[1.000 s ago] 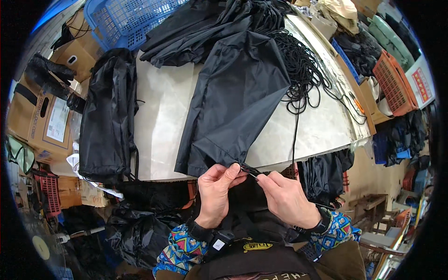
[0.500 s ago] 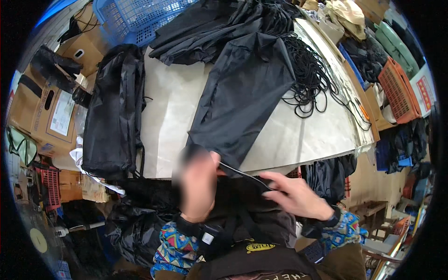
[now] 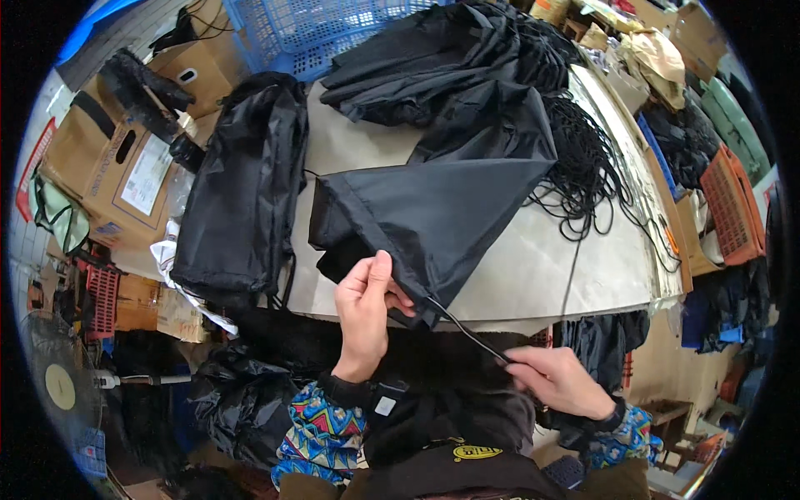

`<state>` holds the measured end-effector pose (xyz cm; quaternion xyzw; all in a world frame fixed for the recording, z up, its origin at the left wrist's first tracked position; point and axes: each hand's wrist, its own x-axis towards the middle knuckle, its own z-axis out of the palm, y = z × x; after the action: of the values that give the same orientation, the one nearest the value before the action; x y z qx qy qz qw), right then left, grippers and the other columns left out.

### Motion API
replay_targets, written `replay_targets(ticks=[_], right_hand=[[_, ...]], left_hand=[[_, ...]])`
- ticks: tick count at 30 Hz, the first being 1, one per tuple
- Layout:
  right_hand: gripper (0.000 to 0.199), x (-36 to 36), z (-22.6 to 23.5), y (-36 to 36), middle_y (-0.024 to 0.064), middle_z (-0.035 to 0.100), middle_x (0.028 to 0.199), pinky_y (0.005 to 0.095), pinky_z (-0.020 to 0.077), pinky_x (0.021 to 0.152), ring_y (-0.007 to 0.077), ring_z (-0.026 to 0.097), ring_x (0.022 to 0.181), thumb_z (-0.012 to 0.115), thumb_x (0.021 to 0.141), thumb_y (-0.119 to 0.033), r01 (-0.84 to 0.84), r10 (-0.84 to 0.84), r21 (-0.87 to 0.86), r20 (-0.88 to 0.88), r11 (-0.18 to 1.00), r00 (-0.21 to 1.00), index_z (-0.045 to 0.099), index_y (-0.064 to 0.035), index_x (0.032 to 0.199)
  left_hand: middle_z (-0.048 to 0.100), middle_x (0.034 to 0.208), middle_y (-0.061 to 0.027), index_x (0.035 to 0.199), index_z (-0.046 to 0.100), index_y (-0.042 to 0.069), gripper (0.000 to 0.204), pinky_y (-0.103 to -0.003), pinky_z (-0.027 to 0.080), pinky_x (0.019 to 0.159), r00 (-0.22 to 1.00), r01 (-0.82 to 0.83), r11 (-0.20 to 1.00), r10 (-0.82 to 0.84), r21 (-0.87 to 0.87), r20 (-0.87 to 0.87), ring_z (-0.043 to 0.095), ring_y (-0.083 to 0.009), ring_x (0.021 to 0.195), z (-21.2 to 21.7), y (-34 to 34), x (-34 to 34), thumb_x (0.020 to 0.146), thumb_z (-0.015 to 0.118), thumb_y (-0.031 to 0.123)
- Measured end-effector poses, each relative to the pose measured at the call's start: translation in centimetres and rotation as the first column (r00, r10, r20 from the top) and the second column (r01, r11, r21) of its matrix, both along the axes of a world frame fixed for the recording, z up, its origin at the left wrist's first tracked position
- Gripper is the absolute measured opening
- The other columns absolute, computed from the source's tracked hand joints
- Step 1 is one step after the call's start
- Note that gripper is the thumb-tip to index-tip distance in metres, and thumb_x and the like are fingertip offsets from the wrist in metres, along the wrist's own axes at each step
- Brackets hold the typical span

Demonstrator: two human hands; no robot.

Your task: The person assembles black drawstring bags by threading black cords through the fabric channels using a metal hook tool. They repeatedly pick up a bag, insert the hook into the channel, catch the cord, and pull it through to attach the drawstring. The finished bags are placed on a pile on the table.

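My left hand (image 3: 365, 308) pinches the folded hem of a thin black fabric piece (image 3: 450, 208), its thumb on top and fingers underneath. Part of that fabric lies folded over on the pale tabletop. From its near corner, beside my left fingertips, a thin dark cord-like strip (image 3: 465, 330) with a shiny edge slants down to the right. My right hand (image 3: 557, 377) is closed around the other end of this strip, just off the table's front edge. Whether the strip is stiff or soft cannot be told.
A heap of black fabric (image 3: 417, 71) lies at the back, beside a tangle of black cord (image 3: 583, 162). To the left stands a black fabric bundle (image 3: 242, 192). Beyond are a blue plastic basket (image 3: 308, 37), a cardboard box (image 3: 108, 179) and an orange crate (image 3: 733, 200).
My right hand has moved right and down with the strip. The fabric's near part has been spread and folded leftward at my left hand. The view has shifted slightly.
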<state>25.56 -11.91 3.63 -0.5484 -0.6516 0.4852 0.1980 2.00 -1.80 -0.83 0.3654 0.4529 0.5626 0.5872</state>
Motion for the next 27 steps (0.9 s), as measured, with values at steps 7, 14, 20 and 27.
replay_targets(ticks=[7, 14, 20, 27], right_hand=[[0.01, -0.2, -1.3, 1.1, 0.0114, 0.061, 0.069, 0.027, 0.0448, 0.057, 0.0136, 0.055, 0.059, 0.059, 0.089, -0.007, 0.143, -0.138, 0.088, -0.057, 0.986, 0.989, 0.063, 0.0019, 0.09], [0.016, -1.7, -3.6, 0.9, 0.0061, 0.058, 0.065, 0.024, 0.0431, 0.053, 0.0092, 0.052, 0.057, 0.055, 0.093, -0.011, 0.208, -0.183, 0.092, -0.222, 0.974, 0.958, 0.063, 0.0014, 0.099], [0.011, -1.7, -4.7, 1.1, 0.0117, 0.06, 0.068, 0.0315, 0.0472, 0.056, 0.0228, 0.059, 0.059, 0.059, 0.088, -0.009, 0.106, -0.161, 0.467, 0.078, 0.878, 0.984, 0.064, -0.0007, 0.094], [0.039, 1.6, 2.7, 3.6, 0.0148, 0.06, 0.111, 0.0286, 0.0387, 0.095, 0.0181, 0.055, 0.103, 0.039, 0.1, -0.02, 0.779, -0.385, 0.543, -0.678, 0.313, 0.626, 0.045, 0.0087, 0.126]], left_hand=[[0.059, 0.067, -0.0081, 0.084, 0.063, 0.001, 0.02, -0.029, 0.045, 0.055, 0.739, 0.626, 0.749, -0.483, 0.215, -0.469, 0.055, -0.0178, 0.058, -2.1, -6.2, 4.8, 0.092, 0.057, 0.018], [0.063, 0.089, -0.0007, 0.103, 0.058, -0.004, 0.025, -0.022, 0.047, 0.066, 0.921, 0.387, 0.918, -0.39, -0.086, -0.018, 0.057, -0.0051, 0.078, 0.0, -2.1, 2.8, 0.092, 0.061, 0.018], [0.061, 0.071, -0.0093, 0.088, 0.058, -0.003, 0.026, -0.028, 0.044, 0.058, 0.892, 0.373, 0.919, -0.318, 0.126, -0.323, 0.05, -0.0079, 0.064, -1.1, -3.0, 6.9, 0.094, 0.056, 0.022], [0.055, 0.054, -0.0142, 0.082, 0.061, 0.008, 0.006, -0.04, 0.048, 0.048, 0.086, 0.761, 0.608, 0.25, 0.225, -0.965, 0.061, -0.0305, 0.054, 0.1, -1.1, 4.8, 0.079, 0.056, 0.007]])
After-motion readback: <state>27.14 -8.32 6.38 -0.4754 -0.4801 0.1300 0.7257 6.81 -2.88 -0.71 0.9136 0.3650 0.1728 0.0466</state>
